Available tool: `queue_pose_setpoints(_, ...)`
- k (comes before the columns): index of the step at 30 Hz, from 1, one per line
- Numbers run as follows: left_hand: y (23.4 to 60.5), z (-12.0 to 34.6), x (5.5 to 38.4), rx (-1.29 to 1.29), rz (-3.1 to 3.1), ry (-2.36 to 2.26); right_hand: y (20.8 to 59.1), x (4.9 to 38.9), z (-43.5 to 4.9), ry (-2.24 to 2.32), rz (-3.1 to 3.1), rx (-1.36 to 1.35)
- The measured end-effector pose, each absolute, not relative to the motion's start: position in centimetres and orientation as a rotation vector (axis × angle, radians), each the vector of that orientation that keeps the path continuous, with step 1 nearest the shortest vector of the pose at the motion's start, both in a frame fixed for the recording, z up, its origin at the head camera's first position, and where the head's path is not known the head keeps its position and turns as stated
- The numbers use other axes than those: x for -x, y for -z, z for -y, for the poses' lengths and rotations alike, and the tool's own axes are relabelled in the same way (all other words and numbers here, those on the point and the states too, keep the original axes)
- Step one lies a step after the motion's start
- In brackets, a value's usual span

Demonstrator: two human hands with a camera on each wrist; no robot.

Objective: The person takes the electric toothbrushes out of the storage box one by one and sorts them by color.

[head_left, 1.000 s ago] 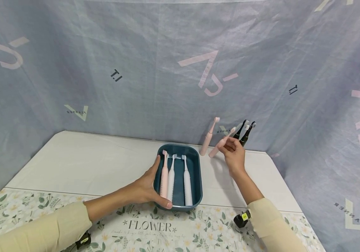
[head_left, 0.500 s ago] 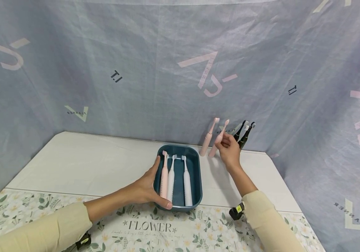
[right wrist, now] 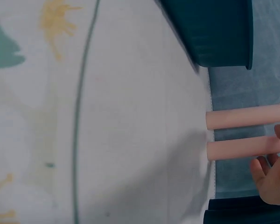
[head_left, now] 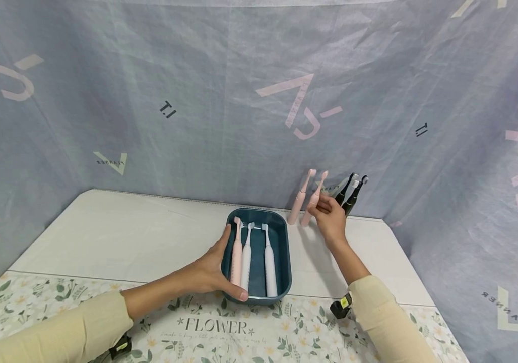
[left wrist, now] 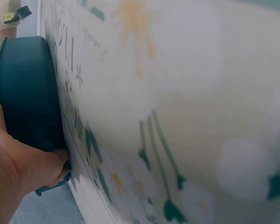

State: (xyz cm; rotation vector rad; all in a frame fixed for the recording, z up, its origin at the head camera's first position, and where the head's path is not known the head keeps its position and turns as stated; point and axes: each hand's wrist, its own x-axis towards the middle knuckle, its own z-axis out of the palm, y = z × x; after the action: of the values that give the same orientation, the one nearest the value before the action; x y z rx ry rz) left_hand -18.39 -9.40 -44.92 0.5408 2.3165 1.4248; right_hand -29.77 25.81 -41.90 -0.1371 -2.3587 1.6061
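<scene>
In the head view my left hand (head_left: 211, 269) holds the teal tray (head_left: 285, 252) at its left side and near corner, the thumb lying along the front rim. Inside the tray lie a pink electric toothbrush (head_left: 236, 259) and two white ones, the middle one (head_left: 246, 259) beside the pink and the other (head_left: 269, 267) farther right. My right hand (head_left: 333, 222) pinches a pink electric toothbrush (head_left: 315, 198) around its upper handle, its base down at the table's back. Another pink toothbrush (right wrist: 245, 117) stands upright just left of it, and the right wrist view shows both handles side by side.
Several black electric toothbrushes (head_left: 352, 198) stand behind and right of my right hand. A grey-blue printed curtain (head_left: 222, 126) closes off the back and sides. The white table cover (head_left: 150, 237) has a flowered front strip (head_left: 304, 333).
The pink toothbrush in my right hand has gone from leaning right to nearly upright, closer to the other standing pink one. My left hand and the tray have stayed put.
</scene>
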Motion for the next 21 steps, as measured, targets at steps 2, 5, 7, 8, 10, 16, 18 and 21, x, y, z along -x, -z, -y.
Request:
queue_pose_setpoints(2, 44.9, 9.4, 18.4, -0.540, -2.319, -1.421, 42.0, 29.6, -25.8, -1.621, 2.357, 0.151)
queue_pose_setpoints(5, 44.8, 9.4, 18.3, -0.543, -2.319, -1.422, 42.1, 29.3, -25.7, -1.619, 2.362, 0.171)
queue_pose_setpoints(7, 44.8, 9.5, 18.3, -0.545, -2.319, -1.422, 42.1, 29.2, -25.7, -1.614, 2.363, 0.191)
queue_pose_setpoints(8, 44.8, 9.5, 18.3, -0.546, -2.317, -1.425, 42.1, 29.1, -25.7, -1.614, 2.361, 0.204)
queue_pose_setpoints(10, 44.8, 9.5, 18.3, -0.543, -2.316, -1.427, 42.1, 28.9, -25.7, -1.608, 2.361, 0.223)
queue_pose_setpoints(16, 44.7, 9.4, 18.2, -0.530, -2.316, -1.426, 42.2, 28.4, -25.9, -1.600, 2.343, 0.233)
queue_pose_setpoints(18, 44.8, 9.4, 18.2, -0.526, -2.309, -1.432, 42.3, 28.2, -26.0, -1.608, 2.336, 0.221)
queue_pose_setpoints(21, 44.8, 9.4, 18.2, -0.524, -2.305, -1.434, 42.4, 27.9, -26.0, -1.611, 2.335, 0.213)
